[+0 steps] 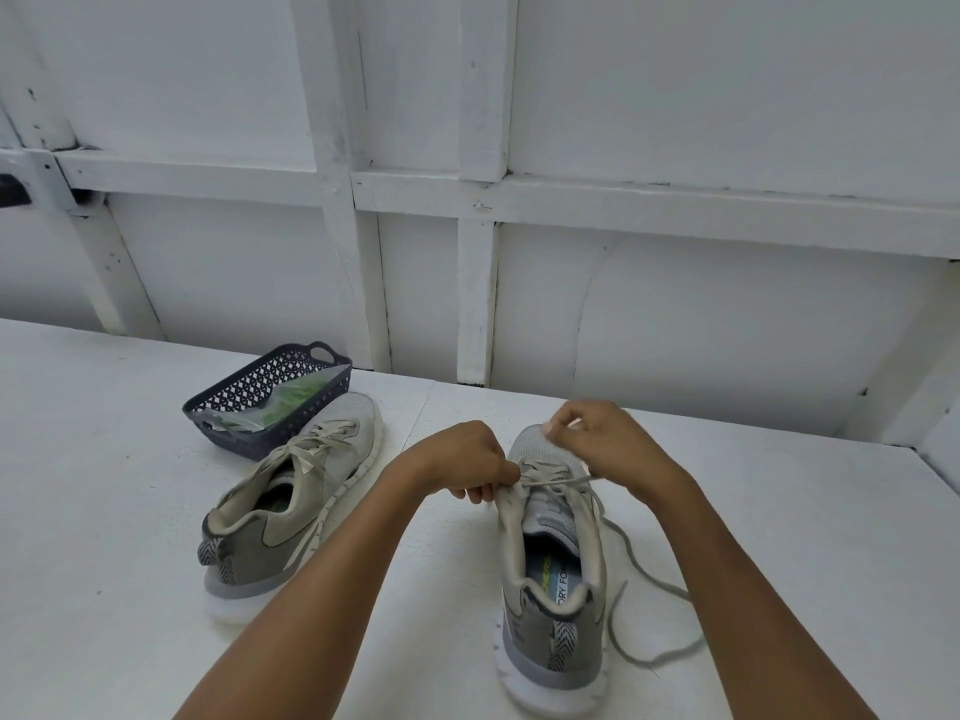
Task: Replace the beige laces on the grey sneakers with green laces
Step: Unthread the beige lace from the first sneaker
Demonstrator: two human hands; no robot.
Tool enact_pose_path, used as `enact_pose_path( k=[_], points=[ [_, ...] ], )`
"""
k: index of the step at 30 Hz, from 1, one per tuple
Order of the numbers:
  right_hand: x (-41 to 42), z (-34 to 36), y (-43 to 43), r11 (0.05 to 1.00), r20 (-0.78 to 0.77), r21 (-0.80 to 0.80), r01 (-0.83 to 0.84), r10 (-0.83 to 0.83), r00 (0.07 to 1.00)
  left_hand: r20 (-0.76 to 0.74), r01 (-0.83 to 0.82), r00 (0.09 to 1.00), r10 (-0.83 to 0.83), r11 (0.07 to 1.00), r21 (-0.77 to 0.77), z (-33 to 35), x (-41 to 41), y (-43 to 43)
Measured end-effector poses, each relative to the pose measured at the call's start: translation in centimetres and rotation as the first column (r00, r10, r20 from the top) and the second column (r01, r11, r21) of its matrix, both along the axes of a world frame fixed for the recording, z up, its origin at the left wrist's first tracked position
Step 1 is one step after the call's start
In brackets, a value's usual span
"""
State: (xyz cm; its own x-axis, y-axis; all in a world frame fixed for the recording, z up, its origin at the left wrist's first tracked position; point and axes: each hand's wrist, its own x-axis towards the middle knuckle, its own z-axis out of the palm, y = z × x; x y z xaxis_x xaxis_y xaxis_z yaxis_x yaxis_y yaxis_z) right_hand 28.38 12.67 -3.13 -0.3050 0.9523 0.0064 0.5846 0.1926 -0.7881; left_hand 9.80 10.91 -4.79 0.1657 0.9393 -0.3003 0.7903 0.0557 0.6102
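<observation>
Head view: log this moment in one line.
phase: unlacing right-hand sneaker | left hand: pinches beige lace | right hand: pinches same lace | green laces: in basket

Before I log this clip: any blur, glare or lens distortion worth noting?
Head view: the right hand, pinching the beige lace, is motion-blurred at its fingertips; the left hand and the grey mesh sneaker it holds are sharp; lighting is flat, shadows faint, no glare; the white wooden wall battens bow from the wide-angle lens.

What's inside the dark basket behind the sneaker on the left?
The basket holds a clear plastic bag with what look like green laces inside. The basket's near wall hides whatever lies beneath the bag.
</observation>
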Motion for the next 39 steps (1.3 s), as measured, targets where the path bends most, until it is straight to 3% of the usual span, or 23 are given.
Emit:
enact_pose_path(
  k=[3,5,7,9,12,14,17,20,24,26,29,31,33,35,39],
  points=[
    [-0.2,-0.5,-0.3,0.980,0.417,-0.015,-0.201,0.189,0.889,-0.010,0.005,1.000,-0.005,1.000,0.008,0.1,0.1,0.1],
    [-0.4,-0.6,-0.5,0.974,0.467,-0.012,-0.226,0.205,0.860,-0.019,0.011,1.000,-0.011,1.000,0.008,0.1,0.2,0.1],
    [-0.5,-0.5,-0.6,0.982,0.272,0.004,-0.188,0.179,0.945,-0.015,0.009,1.000,-0.009,1.000,0.004,0.1,0.2,0.1],
    [-0.5,-0.1,-0.6,0.993,-0.050,-0.032,-0.112,0.111,0.993,-0.011,0.007,1.000,-0.007,1.000,-0.004,0.1,0.1,0.2],
    [-0.2,0.8,-0.4,0.979,-0.450,-0.176,-0.100,0.010,0.893,-0.012,0.008,1.000,-0.008,1.000,-0.001,0.1,0.0,0.2],
    [0.1,1.1,-0.3,0.973,-0.514,-0.222,-0.066,-0.060,0.855,-0.012,0.007,1.000,-0.007,1.000,0.001,0.1,0.1,0.2],
    [0.8,0.8,0.1,0.982,-0.367,-0.184,0.036,-0.102,0.925,-0.016,0.007,1.000,-0.007,1.000,-0.002,0.1,0.2,0.2],
    [1.1,0.3,-0.1,1.000,-0.094,-0.018,-0.022,0.020,0.995,-0.028,0.011,1.000,-0.011,1.000,0.001,0.1,0.2,0.2],
    [0.6,-0.4,-0.4,0.983,0.337,-0.013,-0.185,0.179,0.925,-0.045,0.014,0.999,-0.014,1.000,0.006,0.3,0.4,0.2],
    [0.4,-0.5,-0.5,0.979,0.435,-0.053,-0.198,0.201,0.878,-0.056,0.015,0.998,-0.015,1.000,0.004,0.4,0.4,0.2],
    [0.7,-0.3,-0.5,0.983,0.354,-0.038,-0.181,0.182,0.917,-0.057,0.017,0.998,-0.017,1.000,0.000,0.3,0.4,0.2],
    [1.2,0.0,-0.3,0.998,0.117,-0.010,-0.058,0.058,0.991,-0.058,0.017,0.998,-0.018,1.000,-0.004,0.4,0.3,0.2],
    [2.2,0.4,0.1,0.993,-0.033,0.011,0.115,-0.114,0.993,-0.064,0.023,0.998,-0.023,1.000,-0.001,0.5,0.4,0.3],
    [3.4,0.7,0.3,0.984,0.002,0.020,0.178,-0.179,0.984,-0.064,0.033,0.997,-0.031,0.999,0.023,0.6,0.6,0.4],
    [5.1,0.5,-0.1,0.989,0.214,-0.113,0.096,-0.071,0.974,-0.045,0.095,0.995,-0.088,0.976,0.197,1.0,1.6,0.4]
  ],
)
